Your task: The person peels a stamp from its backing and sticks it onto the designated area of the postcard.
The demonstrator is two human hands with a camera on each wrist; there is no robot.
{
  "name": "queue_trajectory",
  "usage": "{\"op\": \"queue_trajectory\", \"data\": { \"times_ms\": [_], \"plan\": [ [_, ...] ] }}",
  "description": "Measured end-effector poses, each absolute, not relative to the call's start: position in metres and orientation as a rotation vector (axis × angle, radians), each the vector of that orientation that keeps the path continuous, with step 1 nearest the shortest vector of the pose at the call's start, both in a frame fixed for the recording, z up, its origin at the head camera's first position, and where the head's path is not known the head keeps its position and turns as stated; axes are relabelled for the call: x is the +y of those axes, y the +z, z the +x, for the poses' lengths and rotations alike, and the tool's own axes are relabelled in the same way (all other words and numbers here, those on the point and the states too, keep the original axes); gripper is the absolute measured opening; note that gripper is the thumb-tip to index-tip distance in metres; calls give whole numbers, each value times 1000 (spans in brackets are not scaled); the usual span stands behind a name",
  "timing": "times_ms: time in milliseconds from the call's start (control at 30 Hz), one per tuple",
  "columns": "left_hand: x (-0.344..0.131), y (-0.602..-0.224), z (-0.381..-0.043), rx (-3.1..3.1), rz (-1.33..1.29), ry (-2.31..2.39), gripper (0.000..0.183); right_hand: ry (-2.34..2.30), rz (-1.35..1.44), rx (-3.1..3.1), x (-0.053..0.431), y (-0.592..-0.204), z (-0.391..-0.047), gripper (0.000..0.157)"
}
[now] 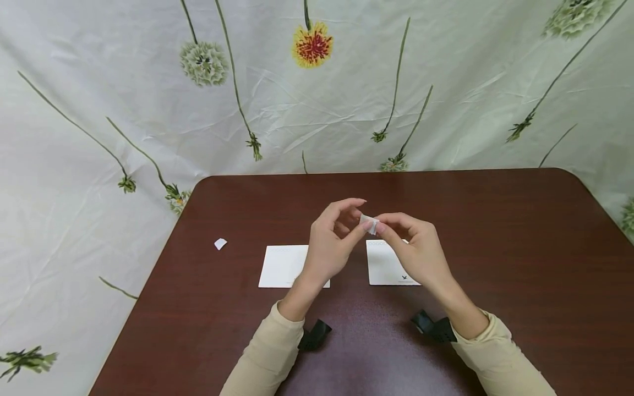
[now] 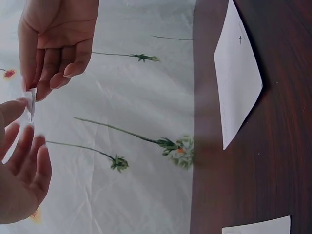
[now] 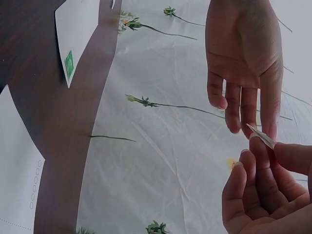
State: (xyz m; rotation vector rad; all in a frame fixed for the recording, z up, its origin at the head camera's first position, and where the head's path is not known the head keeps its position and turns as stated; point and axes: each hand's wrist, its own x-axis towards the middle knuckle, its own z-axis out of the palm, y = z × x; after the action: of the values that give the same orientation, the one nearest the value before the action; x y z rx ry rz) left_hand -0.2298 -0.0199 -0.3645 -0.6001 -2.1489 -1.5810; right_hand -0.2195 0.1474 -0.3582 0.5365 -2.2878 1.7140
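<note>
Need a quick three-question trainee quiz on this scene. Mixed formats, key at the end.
1. True or false: the left hand and the right hand both touch the small white piece.
2. Which view shows the green mark? A) head B) left wrist C) right wrist
3. In the head view, how many larger white cards lie on the table?

Key: 1. True. 2. C. 3. Two.
</note>
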Motion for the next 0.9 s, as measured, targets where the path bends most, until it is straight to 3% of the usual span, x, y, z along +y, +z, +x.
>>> {"op": "queue_trajectory", "data": {
  "times_ms": [267,900],
  "plan": [
    [-17,-366,-226,-2206,-564,-1218,8,1662,518,-2274,146,-362,-221,9],
    [-15,-363,-221,-2366,-517,-1327,13,944,684,-2093,136,-377,-223,14]
  ]
}}
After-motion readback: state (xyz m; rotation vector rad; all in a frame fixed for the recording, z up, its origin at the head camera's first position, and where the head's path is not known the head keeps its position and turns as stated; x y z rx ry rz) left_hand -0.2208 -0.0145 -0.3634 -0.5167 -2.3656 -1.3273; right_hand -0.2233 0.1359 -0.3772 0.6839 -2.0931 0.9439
